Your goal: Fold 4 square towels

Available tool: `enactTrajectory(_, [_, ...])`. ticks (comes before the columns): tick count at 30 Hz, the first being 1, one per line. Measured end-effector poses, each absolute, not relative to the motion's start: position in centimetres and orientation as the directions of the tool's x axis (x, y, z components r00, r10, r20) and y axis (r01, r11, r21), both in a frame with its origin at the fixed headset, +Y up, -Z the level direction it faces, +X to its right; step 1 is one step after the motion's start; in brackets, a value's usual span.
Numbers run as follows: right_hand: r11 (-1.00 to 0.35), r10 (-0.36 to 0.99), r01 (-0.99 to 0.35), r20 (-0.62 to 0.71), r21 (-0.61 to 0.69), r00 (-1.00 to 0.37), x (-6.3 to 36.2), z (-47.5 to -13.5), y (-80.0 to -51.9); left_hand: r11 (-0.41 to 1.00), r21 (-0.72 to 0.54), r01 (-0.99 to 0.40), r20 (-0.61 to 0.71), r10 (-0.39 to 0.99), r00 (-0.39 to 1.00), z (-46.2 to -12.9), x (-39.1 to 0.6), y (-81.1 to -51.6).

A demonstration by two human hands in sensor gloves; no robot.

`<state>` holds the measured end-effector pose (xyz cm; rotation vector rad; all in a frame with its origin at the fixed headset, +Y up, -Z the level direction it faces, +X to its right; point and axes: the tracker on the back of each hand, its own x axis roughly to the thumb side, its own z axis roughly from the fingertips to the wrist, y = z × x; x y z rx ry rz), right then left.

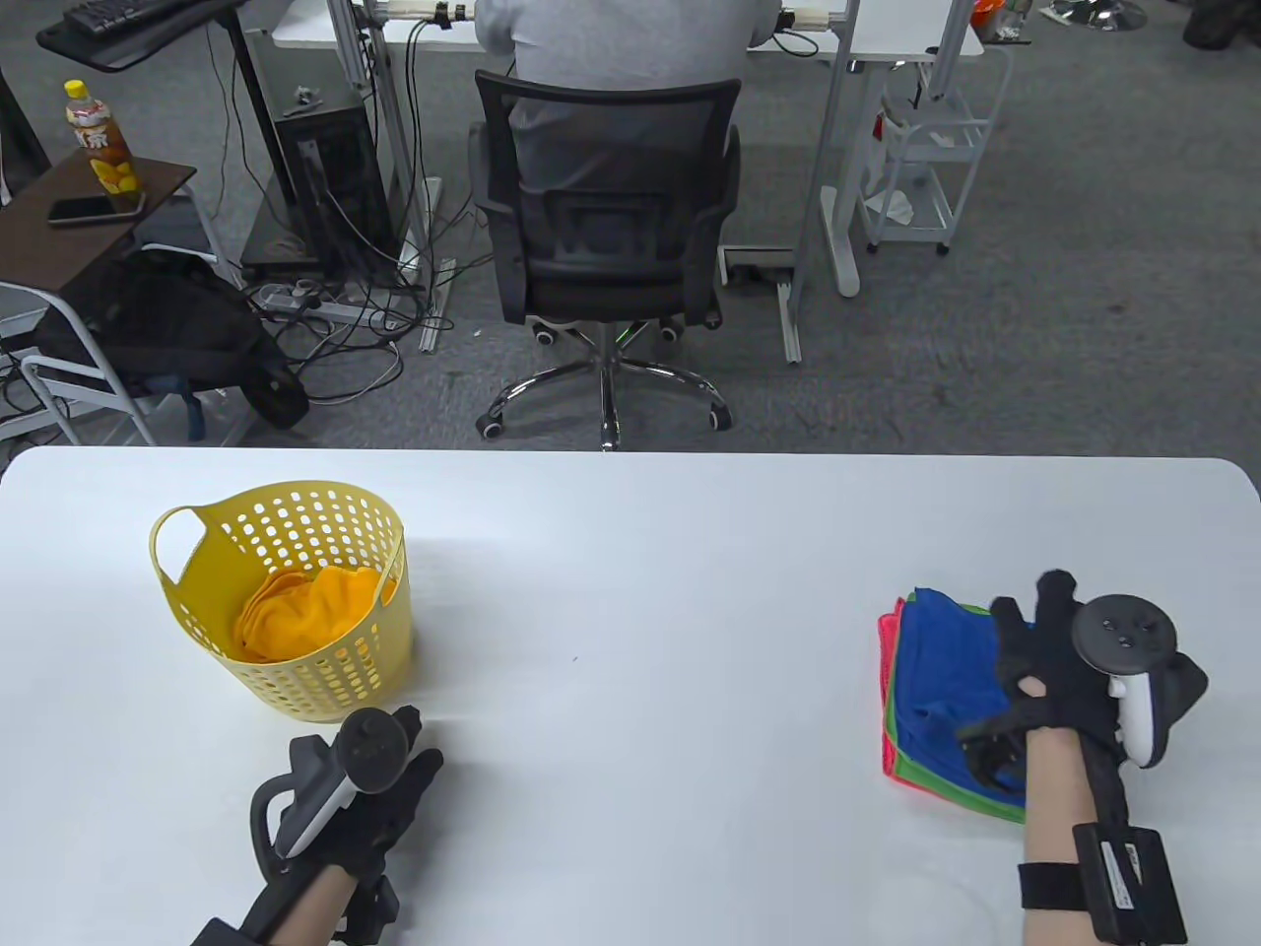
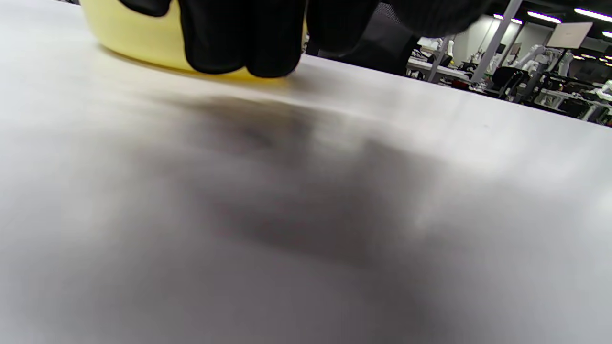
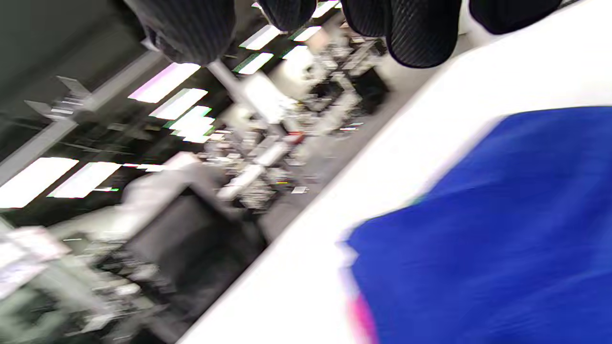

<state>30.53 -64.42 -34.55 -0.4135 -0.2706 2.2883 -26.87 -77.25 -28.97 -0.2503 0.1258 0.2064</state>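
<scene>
A stack of folded towels lies at the table's right: a blue towel (image 1: 951, 670) on top, a green one (image 1: 970, 796) and a red one (image 1: 888, 680) under it. My right hand (image 1: 1034, 631) hovers over the stack's right side with fingers spread, holding nothing. In the blurred right wrist view its fingers (image 3: 411, 33) hang above the blue towel (image 3: 502, 229). An orange towel (image 1: 305, 611) lies crumpled in a yellow basket (image 1: 325, 680) at the left. My left hand (image 1: 419, 754) is low over the table just in front of the basket, empty; its fingers (image 2: 239, 43) show before the basket (image 2: 138, 43).
The white table (image 1: 640, 591) spans the view, its far edge near the top third. Beyond it are an office chair (image 1: 606, 246) with a seated person, desks, cables and a side table with a bottle (image 1: 99, 148).
</scene>
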Motion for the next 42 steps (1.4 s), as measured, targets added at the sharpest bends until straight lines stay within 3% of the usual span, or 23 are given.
enactTrajectory(4, [-0.488,0.835,-0.82,0.114,-0.298,-0.538,23.1,-32.9,-60.8,0.951,-0.237,-0.198,-0.086,0.183,0.979,-28.4,-25.6,-76.4])
enactTrajectory(6, [-0.504,0.81,-0.824,0.189,-0.26,-0.555,20.7,-32.3,-60.8,0.958,-0.197,-0.21,-0.051,0.204,0.978,-27.8,-25.1,-74.7])
enactTrajectory(10, [-0.607,0.721,-0.758,0.237,-0.239,-0.652,19.0,-32.1,-62.3,0.942,0.017,-0.334,-0.021,0.335,0.942,-25.6,-26.3,-67.8])
enactTrajectory(13, [-0.589,0.737,-0.776,0.242,-0.226,-0.631,19.7,-32.0,-62.5,0.909,0.164,-0.383,-0.08,0.4,0.913,-24.7,-29.0,-63.6])
enactTrajectory(16, [-0.546,0.759,-0.803,0.265,-0.24,-0.595,20.6,-31.7,-62.2,0.932,0.299,-0.207,-0.21,0.275,0.938,-27.2,-31.0,-60.9])
enactTrajectory(19, [-0.537,0.761,-0.81,0.281,-0.234,-0.585,20.9,-31.8,-62.2,0.993,0.12,-0.017,-0.358,0.06,0.932,-32.2,-32.1,-60.6])
enactTrajectory(21, [-0.536,0.765,-0.816,0.283,-0.217,-0.578,20.9,-31.9,-62.2,1.0,0.017,0.022,-0.416,-0.013,0.909,-34.9,-32.4,-61.4])
enactTrajectory(27, [-0.544,0.77,-0.822,0.291,-0.168,-0.568,20.7,-32.5,-62.9,0.967,-0.214,0.139,-0.403,-0.217,0.889,-40.2,-32.6,-65.2])
enactTrajectory(30, [-0.538,0.774,-0.827,0.294,-0.161,-0.561,20.8,-32.6,-62.8,0.901,-0.434,-0.005,-0.315,-0.147,0.938,-40.6,-32.5,-66.9])
enactTrajectory(33, [-0.525,0.777,-0.835,0.307,-0.163,-0.549,20.8,-32.5,-62.6,0.787,-0.616,0.041,-0.207,-0.212,0.955,-39.7,-31.9,-69.0])
enactTrajectory(38, [-0.524,0.769,-0.835,0.329,-0.167,-0.548,20.4,-32.3,-62.4,0.743,-0.664,0.09,-0.155,-0.255,0.954,-38.8,-31.7,-71.2])
enactTrajectory(42, [-0.532,0.761,-0.831,0.338,-0.161,-0.553,20.0,-32.0,-62.3,0.713,-0.701,0.005,-0.186,-0.19,0.964,-38.8,-32.3,-71.8])
